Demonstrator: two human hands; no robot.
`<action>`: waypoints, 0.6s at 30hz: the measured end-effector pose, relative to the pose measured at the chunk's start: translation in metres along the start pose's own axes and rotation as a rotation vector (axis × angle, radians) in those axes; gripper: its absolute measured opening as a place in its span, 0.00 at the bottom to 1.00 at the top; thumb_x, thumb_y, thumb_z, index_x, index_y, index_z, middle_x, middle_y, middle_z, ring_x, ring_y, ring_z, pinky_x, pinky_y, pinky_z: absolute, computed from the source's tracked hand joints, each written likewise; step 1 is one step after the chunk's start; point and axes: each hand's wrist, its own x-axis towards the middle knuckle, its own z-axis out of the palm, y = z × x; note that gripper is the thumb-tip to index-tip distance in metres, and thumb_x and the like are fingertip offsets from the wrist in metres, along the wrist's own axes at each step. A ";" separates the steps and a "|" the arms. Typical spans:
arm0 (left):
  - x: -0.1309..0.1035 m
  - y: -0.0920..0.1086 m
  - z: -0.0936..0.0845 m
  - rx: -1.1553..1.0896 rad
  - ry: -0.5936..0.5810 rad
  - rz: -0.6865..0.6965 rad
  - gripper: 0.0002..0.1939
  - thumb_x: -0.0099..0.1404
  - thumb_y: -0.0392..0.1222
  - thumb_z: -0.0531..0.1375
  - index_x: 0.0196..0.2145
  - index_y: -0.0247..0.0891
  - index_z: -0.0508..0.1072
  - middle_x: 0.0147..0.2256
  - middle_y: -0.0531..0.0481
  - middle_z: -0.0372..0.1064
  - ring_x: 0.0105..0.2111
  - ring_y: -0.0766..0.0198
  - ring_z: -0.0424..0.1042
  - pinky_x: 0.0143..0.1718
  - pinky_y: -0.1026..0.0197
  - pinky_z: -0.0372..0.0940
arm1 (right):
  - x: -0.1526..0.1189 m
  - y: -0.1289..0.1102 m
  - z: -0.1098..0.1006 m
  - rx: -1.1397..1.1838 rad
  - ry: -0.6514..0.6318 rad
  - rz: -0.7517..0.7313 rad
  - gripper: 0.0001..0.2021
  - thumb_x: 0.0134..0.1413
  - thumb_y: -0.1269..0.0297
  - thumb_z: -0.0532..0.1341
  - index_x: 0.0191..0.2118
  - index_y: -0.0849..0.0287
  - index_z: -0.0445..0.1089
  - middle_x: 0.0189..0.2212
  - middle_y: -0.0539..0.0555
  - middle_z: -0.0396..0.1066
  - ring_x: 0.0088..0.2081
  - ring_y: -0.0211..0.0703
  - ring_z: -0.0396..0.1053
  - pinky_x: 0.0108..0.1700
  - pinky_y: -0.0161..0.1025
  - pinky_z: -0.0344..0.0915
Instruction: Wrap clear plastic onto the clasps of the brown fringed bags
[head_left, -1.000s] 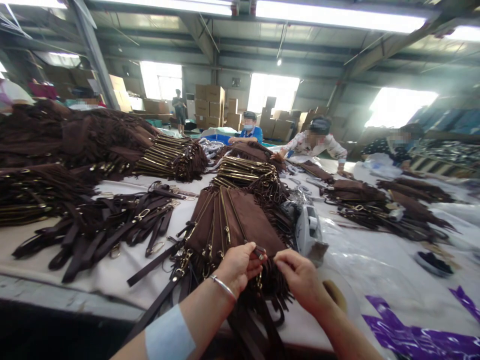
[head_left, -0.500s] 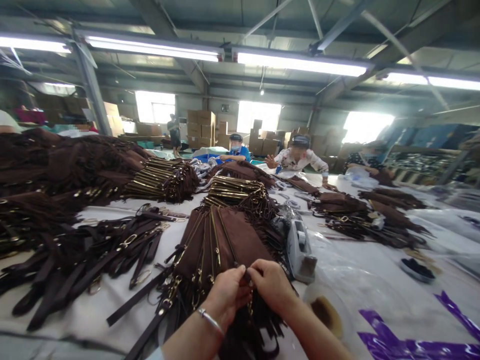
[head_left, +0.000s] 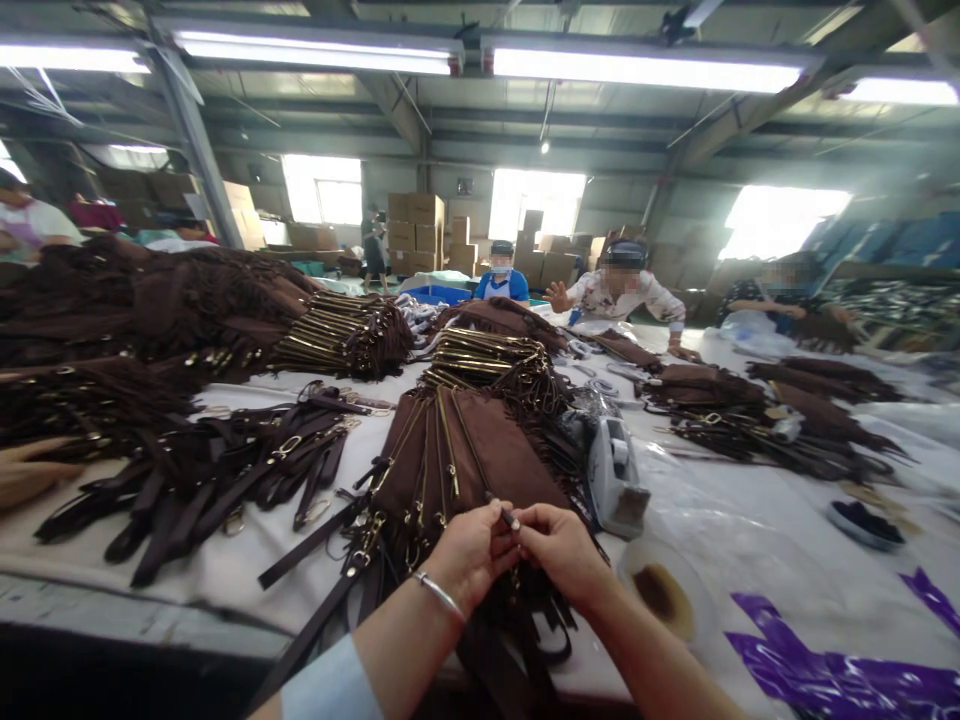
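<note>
I pinch a short dark strap [head_left: 511, 519] in my left hand [head_left: 469, 562], my right hand [head_left: 562, 552] gripping its tip, over the near end of brown bags [head_left: 502, 440] fanned on the white table [head_left: 360, 440]; loose straps [head_left: 225, 460] lie left, a tape dispenser [head_left: 616, 475] and purple plastic [head_left: 832, 655] right, and beyond, a person [head_left: 634, 292] leans in, boxes [head_left: 416, 235] stacked behind under tube lights [head_left: 645, 70]

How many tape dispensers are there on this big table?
1. The tape dispenser stands just beyond the right hand, to the right of the brown fringed pouches on the table. Others could be hidden behind the brown piles.
</note>
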 end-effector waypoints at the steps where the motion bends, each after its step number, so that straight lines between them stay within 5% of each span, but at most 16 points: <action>1: -0.001 0.000 0.001 -0.009 0.012 0.012 0.05 0.66 0.38 0.55 0.37 0.34 0.68 0.28 0.50 0.72 0.24 0.65 0.73 0.28 0.62 0.67 | -0.002 0.001 0.002 0.026 -0.007 0.015 0.09 0.46 0.60 0.63 0.27 0.61 0.74 0.17 0.46 0.69 0.20 0.35 0.63 0.24 0.32 0.58; 5: -0.007 0.006 0.006 -0.050 0.045 0.010 0.03 0.66 0.36 0.56 0.35 0.34 0.67 0.29 0.47 0.72 0.26 0.64 0.74 0.30 0.61 0.70 | -0.008 0.010 -0.004 0.132 0.057 0.134 0.12 0.47 0.56 0.64 0.27 0.62 0.71 0.17 0.47 0.68 0.18 0.33 0.62 0.21 0.30 0.56; 7: -0.012 0.013 0.012 -0.045 0.036 -0.003 0.03 0.66 0.36 0.56 0.35 0.34 0.68 0.29 0.48 0.72 0.27 0.64 0.75 0.29 0.63 0.69 | -0.010 0.013 -0.009 0.351 0.087 0.279 0.13 0.49 0.55 0.64 0.30 0.62 0.71 0.22 0.49 0.71 0.19 0.32 0.64 0.20 0.28 0.56; 11: -0.029 0.029 0.027 -0.025 -0.076 0.010 0.05 0.66 0.35 0.55 0.32 0.32 0.69 0.28 0.48 0.71 0.27 0.66 0.75 0.24 0.68 0.66 | -0.009 0.011 -0.008 0.867 -0.045 0.498 0.16 0.57 0.52 0.59 0.34 0.62 0.70 0.25 0.51 0.73 0.22 0.32 0.69 0.23 0.28 0.62; 18: -0.066 0.033 0.024 0.136 -0.257 0.069 0.07 0.63 0.41 0.59 0.32 0.33 0.70 0.28 0.47 0.71 0.27 0.64 0.74 0.25 0.67 0.64 | 0.013 -0.002 0.003 1.066 0.188 0.287 0.16 0.56 0.52 0.59 0.38 0.61 0.73 0.27 0.56 0.78 0.29 0.48 0.75 0.31 0.43 0.73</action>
